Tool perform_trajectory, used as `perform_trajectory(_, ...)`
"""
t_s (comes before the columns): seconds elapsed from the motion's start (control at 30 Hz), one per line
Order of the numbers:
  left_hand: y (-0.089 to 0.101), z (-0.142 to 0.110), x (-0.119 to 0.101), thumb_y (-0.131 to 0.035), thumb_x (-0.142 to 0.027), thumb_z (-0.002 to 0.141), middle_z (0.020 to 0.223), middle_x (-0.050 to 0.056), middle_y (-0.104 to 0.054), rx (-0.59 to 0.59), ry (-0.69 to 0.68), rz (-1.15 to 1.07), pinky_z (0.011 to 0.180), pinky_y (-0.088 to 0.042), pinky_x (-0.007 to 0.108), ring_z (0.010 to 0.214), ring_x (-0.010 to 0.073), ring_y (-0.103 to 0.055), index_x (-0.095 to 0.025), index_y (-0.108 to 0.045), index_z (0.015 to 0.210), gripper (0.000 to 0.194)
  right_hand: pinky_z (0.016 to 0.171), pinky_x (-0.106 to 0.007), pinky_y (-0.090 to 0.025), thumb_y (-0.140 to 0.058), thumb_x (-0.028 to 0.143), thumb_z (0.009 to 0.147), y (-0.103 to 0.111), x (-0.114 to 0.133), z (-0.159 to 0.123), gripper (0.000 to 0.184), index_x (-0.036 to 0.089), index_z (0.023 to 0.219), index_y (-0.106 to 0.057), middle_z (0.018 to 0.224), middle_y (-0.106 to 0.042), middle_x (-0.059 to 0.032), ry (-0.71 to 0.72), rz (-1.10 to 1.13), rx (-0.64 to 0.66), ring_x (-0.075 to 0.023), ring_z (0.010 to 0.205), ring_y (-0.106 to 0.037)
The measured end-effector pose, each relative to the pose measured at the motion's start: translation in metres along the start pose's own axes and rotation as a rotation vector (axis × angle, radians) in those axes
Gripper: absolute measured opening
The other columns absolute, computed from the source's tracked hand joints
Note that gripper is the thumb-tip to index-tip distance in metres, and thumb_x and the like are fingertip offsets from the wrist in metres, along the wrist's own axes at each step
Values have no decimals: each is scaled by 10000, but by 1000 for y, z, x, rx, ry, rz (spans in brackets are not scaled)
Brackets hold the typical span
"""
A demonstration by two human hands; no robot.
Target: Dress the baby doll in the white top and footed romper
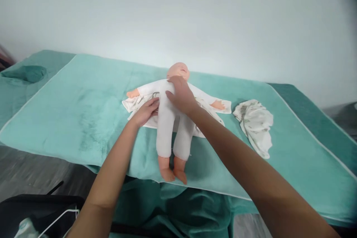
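A baby doll (164, 130) with a white cloth body and bare plastic feet lies on its back, its feet toward me. Under its torso and arms a small patterned white baby shirt (152, 122) is spread out. My right hand (180, 95) rests on the doll's chest, just below the head, with its fingers apart. Beside the doll's waist, my left hand (147, 111) lies on the shirt with outstretched fingers touching the doll's side. Part of the shirt is hidden beneath the doll.
A crumpled patterned white garment (255, 122) lies to the right on the green bed cover (69, 111). A white wall (178, 15) stands behind the bed. At the lower left is a black chair or bag (36, 208) with a white cord.
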State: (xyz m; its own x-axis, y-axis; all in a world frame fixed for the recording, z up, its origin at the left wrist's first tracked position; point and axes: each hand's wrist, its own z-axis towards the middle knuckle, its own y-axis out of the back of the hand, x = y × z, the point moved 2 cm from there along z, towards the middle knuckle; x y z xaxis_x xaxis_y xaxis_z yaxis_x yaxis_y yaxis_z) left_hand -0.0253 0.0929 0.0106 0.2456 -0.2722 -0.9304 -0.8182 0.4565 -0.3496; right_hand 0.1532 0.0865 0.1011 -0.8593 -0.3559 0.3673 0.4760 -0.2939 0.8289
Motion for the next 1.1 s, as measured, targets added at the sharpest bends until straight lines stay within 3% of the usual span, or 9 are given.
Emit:
perform_trajectory(0.13, -1, -1, -2, -694, -408, 900, 1194, 73, -701, -21, 15, 19, 896, -521, 313, 997, 168, -652, -223, -634, 1337, 478, 1010, -499, -445, -519, 303, 945, -39, 21, 72, 429, 103, 1323, -560, 1307, -636, -221, 86, -280, 355, -380, 1190, -584)
perform_trajectory(0.27, -3, -2, -5, -640, -360, 922, 1148, 74, -704, -91, -15, 133, 931, -512, 362, 1011, 206, -645, -212, -662, 1287, 394, 850, -434, -468, -468, 519, 994, -64, 20, 96, 444, 164, 1199, -637, 1220, -687, -175, 128, -361, 641, -337, 1021, -650)
perform_trajectory(0.33, -4, -5, -7, -598, -292, 931, 1155, 79, -708, -156, -124, 306, 995, -489, 401, 1054, 239, -640, -208, -692, 1235, 329, 833, -415, -452, -459, 569, 994, -65, 18, 92, 468, 171, 1139, -656, 1155, -709, -157, 125, -382, 604, -314, 973, -655)
perform_trajectory(0.47, -8, -6, -14, -504, -130, 905, 1252, 125, -671, -288, -385, 880, 1132, -390, 475, 1240, 310, -556, -205, -703, 1193, 358, 821, -385, -418, -475, 546, 999, -50, 15, 71, 418, 180, 1082, -659, 1067, -717, -136, 90, -346, 353, -286, 932, -633)
perform_trajectory(0.57, -5, 4, -22, -479, -94, 894, 1308, 197, -617, -400, -376, 1263, 1094, -369, 564, 1288, 378, -483, -173, -667, 1230, 393, 795, -370, -397, -434, 586, 1013, -31, 10, 59, 461, 192, 1094, -660, 1056, -705, -122, 28, -257, 198, -277, 923, -616)
perform_trajectory(0.63, 4, 16, -31, -488, -114, 906, 1292, 228, -610, -522, -323, 1367, 1047, -378, 588, 1266, 405, -476, -158, -666, 1206, 352, 783, -363, -385, -425, 604, 1015, -22, 7, 54, 478, 205, 1122, -665, 1060, -699, -108, 5, -210, 159, -275, 931, -612)
perform_trajectory(0.73, 24, 34, -42, -547, -174, 907, 1208, 217, -651, -666, -317, 1313, 1036, -386, 567, 1236, 406, -496, -164, -693, 1124, 261, 782, -353, -371, -436, 597, 1019, -16, 6, 51, 460, 226, 1161, -668, 1052, -693, -92, 25, -185, 154, -271, 946, -607)
perform_trajectory(0.9, 54, 44, -44, -615, -265, 871, 930, 135, -713, -753, -314, 966, 905, -457, 445, 1003, 338, -632, -189, -710, 881, 122, 828, -359, -361, -443, 533, 1037, -16, 6, 48, 389, 234, 1105, -683, 989, -683, -77, 76, -191, 172, -252, 925, -594)
perform_trajectory(1.1, 64, 37, -48, -609, -208, 807, 891, 44, -732, -718, -339, 449, 805, -488, 308, 894, 211, -641, -170, -703, 881, 125, 896, -386, -351, -560, 476, 999, -9, 0, 43, 289, 245, 1091, -708, 1015, -686, -62, 36, -174, 173, -253, 978, -600)
